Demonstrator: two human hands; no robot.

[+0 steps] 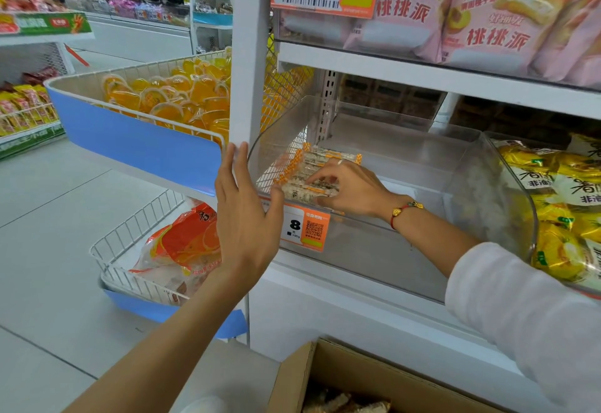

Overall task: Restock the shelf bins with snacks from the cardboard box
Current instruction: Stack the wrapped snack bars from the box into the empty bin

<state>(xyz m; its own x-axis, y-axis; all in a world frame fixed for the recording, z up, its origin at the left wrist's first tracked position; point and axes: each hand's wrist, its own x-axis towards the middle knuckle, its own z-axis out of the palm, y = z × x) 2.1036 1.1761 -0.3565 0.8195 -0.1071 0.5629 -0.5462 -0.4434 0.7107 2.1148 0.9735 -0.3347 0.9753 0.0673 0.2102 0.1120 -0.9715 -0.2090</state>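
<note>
The cardboard box (328, 377) stands nearest, below both hands. The left hand (246, 217) has straight fingers, its tips at the clear bin (406, 165) corner. Farther in, the right hand (349, 186) fingers spread and press on the snack bars (312, 168) inside this bin.

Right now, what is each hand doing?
Left hand: open, fingers straight against the clear bin front.
Right hand: open, fingers resting on wrapped snack bars.
</note>
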